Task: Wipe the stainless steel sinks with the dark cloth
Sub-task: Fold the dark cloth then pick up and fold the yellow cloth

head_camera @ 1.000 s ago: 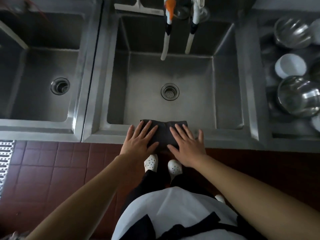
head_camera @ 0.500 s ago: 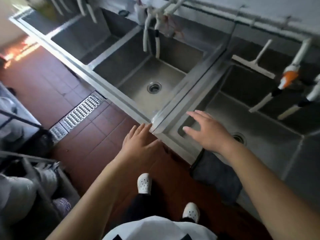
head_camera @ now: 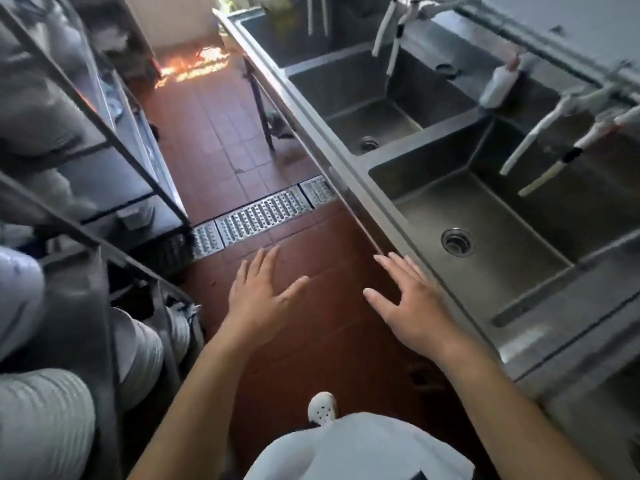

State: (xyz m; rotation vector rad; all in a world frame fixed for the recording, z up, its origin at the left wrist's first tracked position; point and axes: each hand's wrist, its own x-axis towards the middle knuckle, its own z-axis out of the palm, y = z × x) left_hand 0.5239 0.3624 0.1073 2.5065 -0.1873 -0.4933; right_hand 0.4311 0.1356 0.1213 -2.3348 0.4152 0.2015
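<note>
A row of stainless steel sinks runs along the right. The nearest sink (head_camera: 485, 216) has a round drain (head_camera: 457, 241); a second sink (head_camera: 377, 112) lies beyond it, and a third further back. My left hand (head_camera: 258, 296) hovers over the red tile floor, fingers spread, holding nothing. My right hand (head_camera: 403, 303) is also spread and empty, close to the front rim of the nearest sink (head_camera: 412, 237). The dark cloth is out of view.
White tap hoses (head_camera: 530, 147) hang over the nearest sink, and a white soap bottle (head_camera: 498, 83) stands behind the divider. A metal floor drain grate (head_camera: 256, 216) crosses the aisle. Dark metal shelving (head_camera: 86, 133) with stacked white items lines the left side.
Both hands have lifted off the dark cloth on the sink rim. The view has swung left along the aisle, and the cloth has dropped out of sight.
</note>
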